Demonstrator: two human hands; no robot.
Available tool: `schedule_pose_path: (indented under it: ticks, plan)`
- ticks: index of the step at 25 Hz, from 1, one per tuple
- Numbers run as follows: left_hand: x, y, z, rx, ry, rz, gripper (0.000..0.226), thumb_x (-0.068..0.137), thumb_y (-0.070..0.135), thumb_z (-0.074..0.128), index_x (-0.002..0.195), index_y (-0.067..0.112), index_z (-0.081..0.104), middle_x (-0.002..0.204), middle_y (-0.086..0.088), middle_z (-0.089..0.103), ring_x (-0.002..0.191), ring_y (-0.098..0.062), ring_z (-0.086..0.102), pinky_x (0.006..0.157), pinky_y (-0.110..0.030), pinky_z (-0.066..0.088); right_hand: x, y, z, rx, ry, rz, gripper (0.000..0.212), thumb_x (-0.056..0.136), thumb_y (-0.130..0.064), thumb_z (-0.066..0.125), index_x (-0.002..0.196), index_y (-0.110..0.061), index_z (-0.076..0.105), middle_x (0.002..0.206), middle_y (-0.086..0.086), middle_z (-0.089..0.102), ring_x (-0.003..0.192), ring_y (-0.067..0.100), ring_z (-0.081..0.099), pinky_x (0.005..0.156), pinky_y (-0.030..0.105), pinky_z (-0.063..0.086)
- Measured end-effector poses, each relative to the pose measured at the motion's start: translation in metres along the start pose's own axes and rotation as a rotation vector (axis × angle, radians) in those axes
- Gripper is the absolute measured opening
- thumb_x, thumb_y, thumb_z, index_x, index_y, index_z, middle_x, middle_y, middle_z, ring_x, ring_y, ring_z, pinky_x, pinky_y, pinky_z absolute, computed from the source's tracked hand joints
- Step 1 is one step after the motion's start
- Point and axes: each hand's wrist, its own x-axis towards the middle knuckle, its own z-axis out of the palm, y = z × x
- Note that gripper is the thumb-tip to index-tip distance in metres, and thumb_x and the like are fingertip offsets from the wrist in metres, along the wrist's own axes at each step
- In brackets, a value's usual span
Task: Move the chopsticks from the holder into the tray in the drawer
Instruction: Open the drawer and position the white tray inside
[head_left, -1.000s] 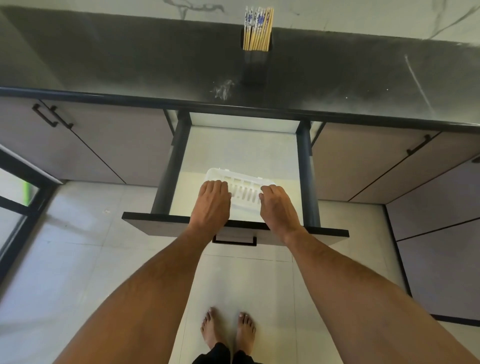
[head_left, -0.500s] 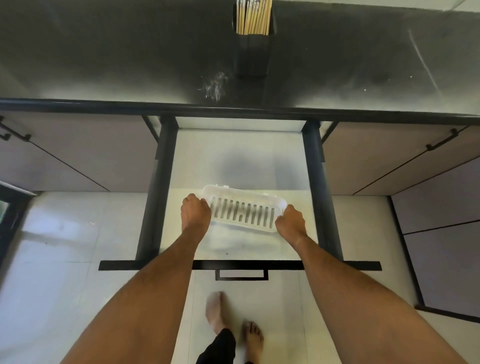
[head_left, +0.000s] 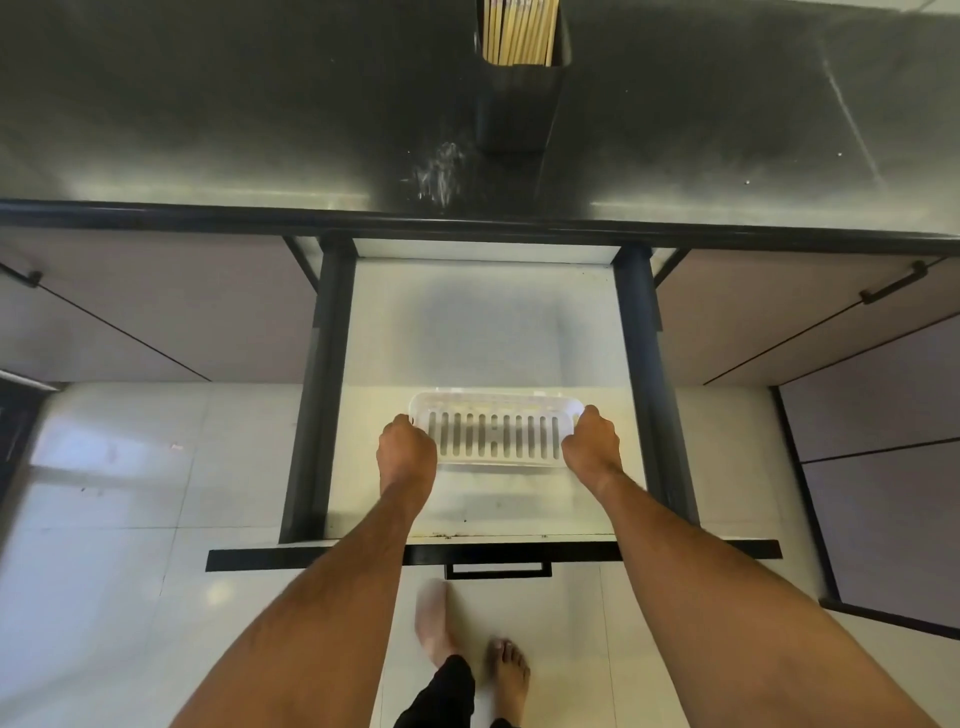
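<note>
Standing upright in one dark holder (head_left: 511, 98) at the far edge of the countertop (head_left: 208, 130), the chopsticks (head_left: 519, 31) form a bundle too dense to count; likely light, stiff and smooth, they are best pinched together near their upper ends, which are cut off from view. One white slotted tray (head_left: 493, 436) lies in the single open drawer (head_left: 488, 322). The left hand (head_left: 408, 457) and right hand (head_left: 592, 447), fingers curled, grip its two short ends. Two bare feet stand below.
</note>
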Motion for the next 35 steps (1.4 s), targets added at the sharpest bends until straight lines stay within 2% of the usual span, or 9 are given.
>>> schedule_pose_path:
  ticks: [4, 9, 13, 15, 24, 28, 31, 33, 35]
  plan:
    - [0.000, 0.000, -0.003, -0.004, -0.003, 0.004, 0.022, 0.102, 0.007, 0.044, 0.115, 0.003, 0.062, 0.106, -0.012, 0.068, 0.089, -0.026, 0.067, 0.073, -0.031, 0.058, -0.001, -0.004, 0.002, 0.002, 0.013, -0.002, 0.036, 0.094, -0.001, 0.063, 0.129, -0.002, 0.054, 0.122, 0.019, 0.066, 0.105, 0.036, 0.067, 0.081, 0.036, 0.056]
    - [-0.001, -0.001, -0.006, -0.011, -0.008, 0.016, 0.021, 0.102, 0.009, 0.044, 0.114, 0.004, 0.061, 0.106, -0.012, 0.067, 0.088, -0.024, 0.067, 0.077, -0.035, 0.061, 0.000, -0.003, 0.002, 0.011, 0.019, -0.003, 0.034, 0.097, -0.007, 0.061, 0.129, -0.003, 0.053, 0.122, 0.018, 0.066, 0.089, 0.025, 0.061, 0.069, 0.028, 0.049]
    - [-0.005, 0.008, -0.018, 0.016, 0.042, 0.103, 0.034, 0.105, 0.018, 0.044, 0.134, 0.003, 0.053, 0.129, -0.015, 0.060, 0.112, -0.029, 0.061, 0.095, -0.039, 0.055, -0.007, -0.012, -0.006, -0.037, 0.092, -0.079, 0.040, 0.102, -0.024, 0.058, 0.136, -0.006, 0.048, 0.133, 0.015, 0.060, 0.117, 0.030, 0.061, 0.092, 0.035, 0.053]
    - [-0.007, 0.022, -0.029, 0.022, 0.072, 0.161, 0.037, 0.105, 0.021, 0.045, 0.138, 0.005, 0.049, 0.136, -0.015, 0.056, 0.119, -0.029, 0.057, 0.099, -0.039, 0.051, -0.011, -0.020, -0.020, -0.079, 0.135, -0.152, 0.042, 0.103, -0.030, 0.056, 0.137, -0.009, 0.048, 0.136, 0.012, 0.056, 0.121, 0.027, 0.057, 0.098, 0.036, 0.052]
    - [-0.004, 0.150, -0.103, -0.009, 0.211, 0.512, 0.044, 0.106, 0.026, 0.043, 0.144, 0.004, 0.044, 0.141, -0.016, 0.053, 0.128, -0.030, 0.053, 0.108, -0.041, 0.045, -0.020, -0.115, -0.125, -0.180, 0.344, -0.448, 0.045, 0.105, -0.034, 0.050, 0.138, -0.004, 0.048, 0.137, 0.014, 0.054, 0.127, 0.029, 0.051, 0.104, 0.038, 0.049]
    - [0.009, 0.225, -0.136, -0.048, 0.270, 0.609, 0.040, 0.105, 0.026, 0.044, 0.140, 0.006, 0.047, 0.131, -0.011, 0.058, 0.119, -0.024, 0.056, 0.102, -0.038, 0.051, -0.014, -0.172, -0.172, -0.152, 0.459, -0.597, 0.039, 0.105, -0.031, 0.051, 0.134, -0.004, 0.051, 0.131, 0.013, 0.057, 0.119, 0.027, 0.055, 0.099, 0.033, 0.048]
    - [0.024, 0.274, -0.151, -0.079, 0.294, 0.658, 0.040, 0.104, 0.026, 0.048, 0.140, 0.009, 0.047, 0.132, -0.009, 0.058, 0.120, -0.022, 0.056, 0.100, -0.035, 0.050, 0.005, -0.213, -0.200, -0.100, 0.518, -0.636, 0.040, 0.104, -0.029, 0.053, 0.138, -0.006, 0.050, 0.134, 0.011, 0.057, 0.123, 0.024, 0.056, 0.101, 0.032, 0.049]
    - [0.037, 0.301, -0.156, -0.075, 0.313, 0.686, 0.039, 0.104, 0.025, 0.049, 0.140, 0.009, 0.048, 0.132, -0.009, 0.058, 0.120, -0.021, 0.055, 0.099, -0.034, 0.049, 0.022, -0.237, -0.213, -0.049, 0.533, -0.658, 0.035, 0.104, -0.027, 0.055, 0.134, -0.009, 0.053, 0.130, 0.008, 0.059, 0.120, 0.022, 0.057, 0.097, 0.029, 0.050]
    - [0.053, 0.331, -0.160, -0.080, 0.336, 0.692, 0.034, 0.103, 0.024, 0.049, 0.134, 0.011, 0.051, 0.126, -0.007, 0.059, 0.111, -0.015, 0.055, 0.093, -0.032, 0.050, 0.045, -0.261, -0.225, -0.042, 0.546, -0.689, 0.026, 0.103, -0.023, 0.055, 0.125, -0.010, 0.057, 0.121, 0.006, 0.060, 0.113, 0.019, 0.058, 0.089, 0.025, 0.047]
